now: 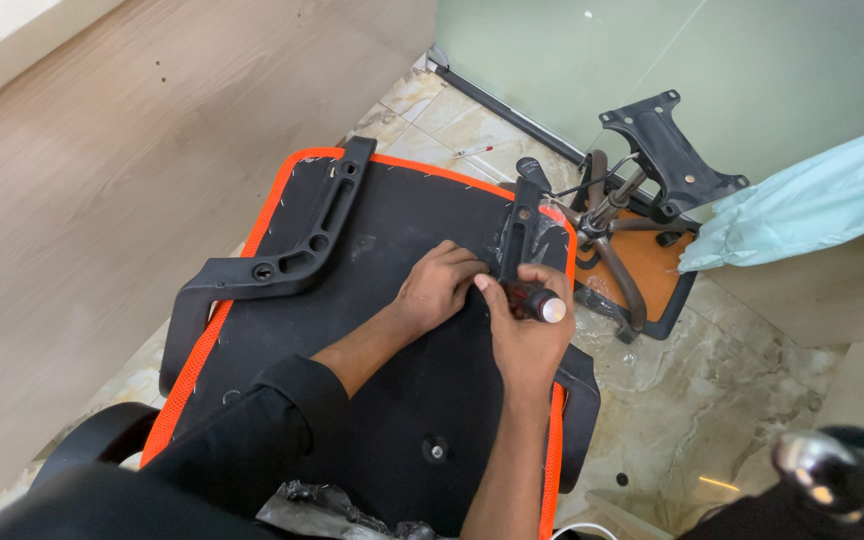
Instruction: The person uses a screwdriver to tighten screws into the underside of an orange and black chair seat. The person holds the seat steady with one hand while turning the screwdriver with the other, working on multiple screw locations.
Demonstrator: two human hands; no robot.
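An upturned office-chair seat (392, 330), a broad black panel edged with bright orange mesh, is laid flat over the marbled tile floor (712, 400) at the middle of the view. Two black moulded plastic armrest brackets are seen on it: the left bracket (297, 245) at about ten o'clock from the hands, the right bracket (522, 235) at about twelve o'clock, wrapped partly in clear film.

The right hand (527, 335) is closed round a dark-handled screwdriver with a pale butt cap (542, 303), the tool being pointed toward the foot of the right bracket. The left hand (439, 288) is curled, fingertips pressed down on the seat panel just beside the bracket's foot; whether a screw is pinched there cannot be told.

The seat is judged stiff and moderately heavy, its underside fabric-covered and matt, so little slipping is expected; it is best taken by its orange rim or by a fixed bracket. The brackets look rigid, ribbed and light.

At two o'clock a chair tilt mechanism of black metal (667, 150) with a chromed gas column is laid across an orange-and-black panel (642, 270). A pale blue plastic sheet (812, 200) is seen at three o'clock.
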